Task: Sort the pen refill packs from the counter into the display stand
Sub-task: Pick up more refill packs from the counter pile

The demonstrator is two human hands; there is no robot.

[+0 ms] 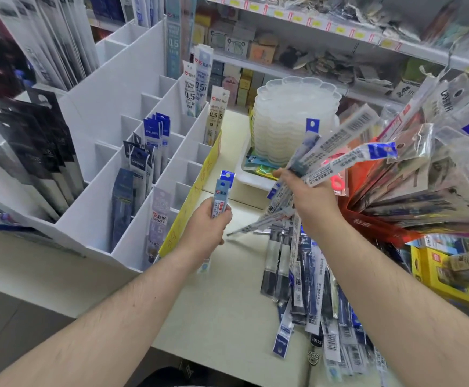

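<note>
My left hand [209,223] grips a couple of blue-topped refill packs [222,192] upright, just right of the white display stand [133,88]. A fanned bundle of refill packs [336,153] is held in my right hand [310,195] above the counter. More refill packs lie in a loose pile [306,297] on the beige counter [227,308] under my right forearm. Several stand compartments hold dark blue, black and white packs [141,163].
A stack of clear scalloped plastic trays [292,118] sits in a white tray behind my hands. A red basket [367,216] with fanned packaged goods is at the right, with a yellow box [437,277] below it. Shelves of stationery run along the back.
</note>
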